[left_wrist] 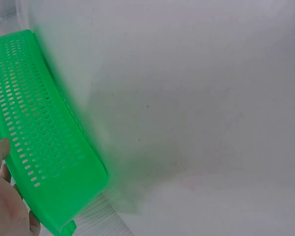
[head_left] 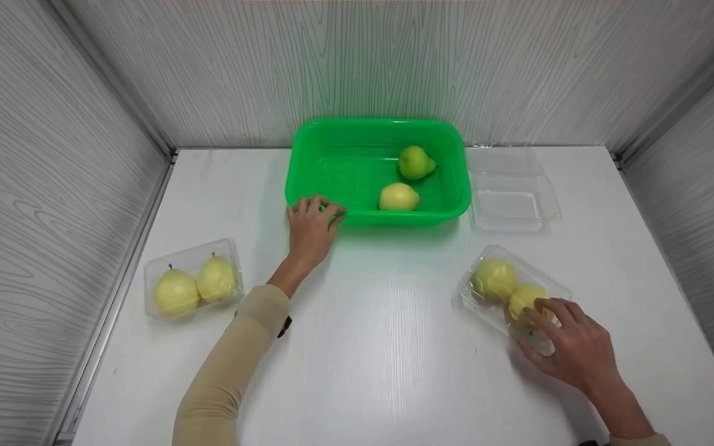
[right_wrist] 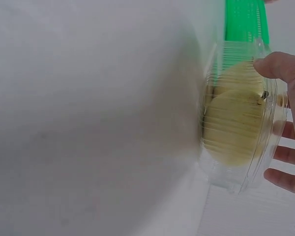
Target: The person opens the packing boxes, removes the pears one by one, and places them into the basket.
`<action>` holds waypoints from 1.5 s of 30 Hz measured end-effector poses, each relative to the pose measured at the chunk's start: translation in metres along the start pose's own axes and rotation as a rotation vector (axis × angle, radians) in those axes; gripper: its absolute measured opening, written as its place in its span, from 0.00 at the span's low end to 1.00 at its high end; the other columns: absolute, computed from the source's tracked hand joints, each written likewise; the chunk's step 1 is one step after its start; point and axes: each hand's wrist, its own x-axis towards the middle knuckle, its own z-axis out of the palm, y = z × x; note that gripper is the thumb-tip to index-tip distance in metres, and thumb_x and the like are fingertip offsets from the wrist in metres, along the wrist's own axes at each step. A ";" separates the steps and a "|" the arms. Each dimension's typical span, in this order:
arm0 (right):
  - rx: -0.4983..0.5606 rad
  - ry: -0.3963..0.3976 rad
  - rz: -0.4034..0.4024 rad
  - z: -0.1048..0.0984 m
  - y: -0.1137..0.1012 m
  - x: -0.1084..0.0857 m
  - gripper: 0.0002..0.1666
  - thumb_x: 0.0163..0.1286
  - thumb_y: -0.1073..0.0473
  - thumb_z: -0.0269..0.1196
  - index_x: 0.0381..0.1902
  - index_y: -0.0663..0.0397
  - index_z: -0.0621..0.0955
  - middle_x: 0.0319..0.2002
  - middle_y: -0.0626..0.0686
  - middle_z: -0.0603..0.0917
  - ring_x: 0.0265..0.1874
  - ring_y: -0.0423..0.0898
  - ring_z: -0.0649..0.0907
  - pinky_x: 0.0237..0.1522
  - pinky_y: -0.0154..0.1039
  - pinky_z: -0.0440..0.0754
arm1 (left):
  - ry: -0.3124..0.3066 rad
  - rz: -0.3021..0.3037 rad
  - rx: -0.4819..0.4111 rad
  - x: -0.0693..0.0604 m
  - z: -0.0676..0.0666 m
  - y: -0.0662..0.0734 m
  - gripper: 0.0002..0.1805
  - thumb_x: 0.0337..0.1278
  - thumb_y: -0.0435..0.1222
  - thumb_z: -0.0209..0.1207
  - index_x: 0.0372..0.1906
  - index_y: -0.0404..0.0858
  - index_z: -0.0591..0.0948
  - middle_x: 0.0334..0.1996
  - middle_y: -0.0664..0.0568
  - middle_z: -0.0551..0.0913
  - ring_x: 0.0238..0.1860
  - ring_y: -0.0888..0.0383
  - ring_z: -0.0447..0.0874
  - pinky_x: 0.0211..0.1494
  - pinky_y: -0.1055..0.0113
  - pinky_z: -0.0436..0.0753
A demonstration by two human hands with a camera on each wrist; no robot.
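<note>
In the head view my left hand (head_left: 313,226) grips the near left rim of a green plastic basket (head_left: 372,218), fingers over the edge and thumb outside. A green pear (head_left: 416,163) and a yellow pear (head_left: 399,197) lie inside the basket. My right hand (head_left: 574,341) rests loosely, fingers spread, over the near end of a clear plastic box (head_left: 552,286) holding two yellow pears. In the right wrist view its thumb (right_wrist: 275,66) touches the lid's edge. The box looks closed, with ridged plastic in front of the pears (right_wrist: 233,125).
Another clear box (head_left: 165,266) with two yellow pears sits at the left of the white table (head_left: 388,347). An open clear box (head_left: 509,210) without fruit lies right of the basket. Wood-grain panels (head_left: 382,62) enclose the back and sides.
</note>
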 end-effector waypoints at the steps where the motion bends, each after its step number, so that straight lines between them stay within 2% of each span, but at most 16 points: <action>1: 0.004 -0.005 -0.001 0.001 -0.002 0.001 0.31 0.68 0.31 0.55 0.49 0.45 0.89 0.47 0.54 0.86 0.42 0.57 0.88 0.17 0.47 0.81 | 0.001 0.000 0.002 0.000 0.000 0.000 0.05 0.68 0.39 0.67 0.45 0.46 0.88 0.48 0.45 0.80 0.51 0.43 0.71 0.64 0.40 0.70; 9: 0.022 -0.021 -0.019 0.007 -0.019 0.012 0.32 0.72 0.28 0.53 0.49 0.44 0.89 0.47 0.54 0.87 0.44 0.57 0.87 0.22 0.49 0.86 | 0.001 -0.010 0.008 0.001 -0.001 0.000 0.05 0.68 0.40 0.67 0.45 0.47 0.88 0.48 0.45 0.80 0.51 0.43 0.72 0.66 0.40 0.71; 13: 0.044 0.021 -0.050 0.013 -0.030 0.018 0.30 0.72 0.30 0.55 0.49 0.43 0.89 0.47 0.54 0.88 0.44 0.58 0.88 0.25 0.53 0.87 | -0.006 -0.011 0.003 0.001 -0.001 0.000 0.06 0.68 0.39 0.67 0.46 0.47 0.88 0.49 0.45 0.80 0.52 0.42 0.72 0.66 0.39 0.71; 20: 0.046 0.063 -0.108 0.023 -0.044 0.029 0.26 0.70 0.31 0.60 0.48 0.41 0.89 0.47 0.53 0.89 0.43 0.57 0.88 0.28 0.53 0.89 | -0.007 -0.013 0.008 0.000 -0.001 0.000 0.06 0.67 0.40 0.67 0.46 0.47 0.89 0.49 0.45 0.81 0.53 0.42 0.73 0.66 0.39 0.70; 28: 0.054 0.063 -0.147 0.029 -0.057 0.037 0.24 0.60 0.35 0.69 0.48 0.41 0.89 0.47 0.53 0.89 0.43 0.56 0.88 0.29 0.52 0.89 | -0.009 -0.014 0.009 0.000 -0.001 0.001 0.06 0.68 0.40 0.67 0.46 0.47 0.89 0.49 0.45 0.81 0.53 0.42 0.73 0.65 0.40 0.71; 45: 0.053 0.048 -0.186 0.035 -0.078 0.050 0.31 0.45 0.37 0.78 0.47 0.40 0.88 0.47 0.51 0.88 0.44 0.53 0.88 0.31 0.48 0.90 | -0.007 -0.006 -0.001 -0.001 -0.002 0.001 0.06 0.68 0.39 0.67 0.46 0.46 0.88 0.49 0.44 0.81 0.52 0.42 0.72 0.65 0.40 0.71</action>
